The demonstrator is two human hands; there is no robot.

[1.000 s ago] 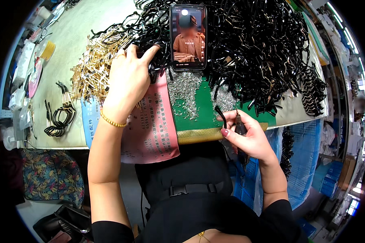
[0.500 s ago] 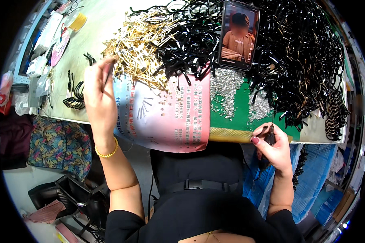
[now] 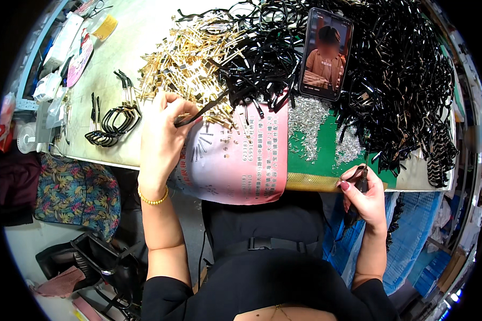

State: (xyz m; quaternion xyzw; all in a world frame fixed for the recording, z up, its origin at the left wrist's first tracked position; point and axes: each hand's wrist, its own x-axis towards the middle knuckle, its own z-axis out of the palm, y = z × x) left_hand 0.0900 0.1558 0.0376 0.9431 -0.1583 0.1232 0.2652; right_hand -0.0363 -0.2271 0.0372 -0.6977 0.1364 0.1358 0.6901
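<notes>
My left hand (image 3: 165,125) is over the left edge of a pink and white printed sheet (image 3: 235,179), thumb and fingers pinched on a slim black eyeglass temple (image 3: 213,107) that points right toward the piled parts. Gold eyeglass temples (image 3: 185,59) lie heaped just beyond that hand. My right hand (image 3: 367,200) wraps round a dark pen-shaped screwdriver (image 3: 363,184), tip up, at the table's front edge. Near it, small silver metal pieces (image 3: 351,147) are scattered on a green mat (image 3: 326,171). Several black eyeglass parts (image 3: 118,120) sit in a row left of my left hand.
A large heap of black eyeglass parts (image 3: 399,80) covers the back and right of the table. A phone (image 3: 326,53) with a lit screen leans on it. A yellow tape roll (image 3: 104,27) stands at the far left. Blue plastic sheeting (image 3: 412,235) hangs below right.
My left hand has moved right, from beside the row of black parts to over the sheet; the black temple in it now points right. My right hand keeps the screwdriver with little movement.
</notes>
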